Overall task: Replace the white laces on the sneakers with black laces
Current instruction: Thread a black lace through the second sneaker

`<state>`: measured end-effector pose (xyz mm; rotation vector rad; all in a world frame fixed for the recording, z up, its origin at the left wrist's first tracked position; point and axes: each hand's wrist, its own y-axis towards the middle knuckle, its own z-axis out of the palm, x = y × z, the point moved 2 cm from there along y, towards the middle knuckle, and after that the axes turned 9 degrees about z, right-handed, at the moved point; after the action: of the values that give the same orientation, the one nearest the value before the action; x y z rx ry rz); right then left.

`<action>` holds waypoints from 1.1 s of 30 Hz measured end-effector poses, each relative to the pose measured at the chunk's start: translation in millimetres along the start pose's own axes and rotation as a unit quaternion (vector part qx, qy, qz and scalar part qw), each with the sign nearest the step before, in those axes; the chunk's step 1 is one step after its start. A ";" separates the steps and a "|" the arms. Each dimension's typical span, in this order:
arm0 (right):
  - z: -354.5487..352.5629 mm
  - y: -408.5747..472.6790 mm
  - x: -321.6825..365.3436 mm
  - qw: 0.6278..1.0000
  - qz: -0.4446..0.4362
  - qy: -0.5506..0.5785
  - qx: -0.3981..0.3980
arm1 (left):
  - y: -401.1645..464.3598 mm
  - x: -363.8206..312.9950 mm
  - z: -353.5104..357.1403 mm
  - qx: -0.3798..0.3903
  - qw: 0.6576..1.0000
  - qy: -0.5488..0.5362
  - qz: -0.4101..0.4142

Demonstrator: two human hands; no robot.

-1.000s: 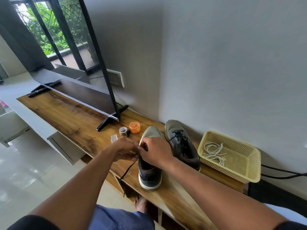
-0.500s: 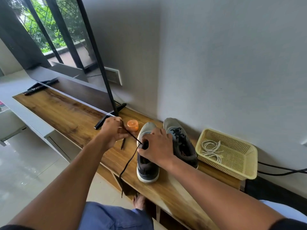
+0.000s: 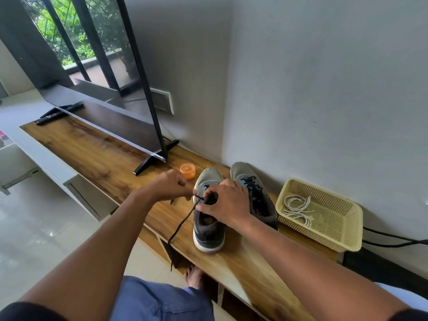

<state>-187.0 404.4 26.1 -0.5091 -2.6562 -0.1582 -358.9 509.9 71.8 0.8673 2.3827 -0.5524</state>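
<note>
Left hand (image 3: 170,185) is back at the near sneaker (image 3: 208,218) after its pull, pinching the black lace (image 3: 183,224). Right hand (image 3: 225,205) grips the upper. Next eyelet likely; far sneaker (image 3: 254,193) is laced.

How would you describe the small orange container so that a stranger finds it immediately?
On the long wooden shelf, find the black foot of the television stand. Just right of it, before the grey sneaker's toe, stands a small round orange container, the only brightly coloured object there.
</note>
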 end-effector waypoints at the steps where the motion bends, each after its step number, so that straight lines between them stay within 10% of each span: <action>1: 0.1 0.2 0.0 1.000 0.000 0.001 0.003 | -1.1 -3.1 -1.0 -0.030 0.999 -0.035 0.006; 6: 0.8 2.7 -2.1 1.000 0.010 0.011 0.026 | -13.4 -5.1 -15.0 -0.176 0.939 -0.294 0.030; 17: 7.4 5.3 -8.0 0.995 0.038 0.051 0.074 | -21.9 6.6 -32.0 -0.227 0.679 -0.693 0.083; 22: 7.3 5.3 -12.1 0.992 0.039 0.081 0.087 | -26.0 6.7 -30.7 -0.153 0.738 -0.649 0.099; 28: 3.8 8.0 -19.5 0.991 0.048 0.094 0.086 | -20.6 11.6 -7.8 0.079 0.968 -0.236 -0.014; 33: 3.6 8.5 -24.5 0.993 0.035 0.096 0.062 | -19.8 12.5 21.1 0.343 0.923 -0.084 -0.150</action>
<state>-164.7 404.9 12.5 -0.5175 -2.4397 -0.0197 -373.2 490.3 51.6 0.6771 2.1779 -1.5805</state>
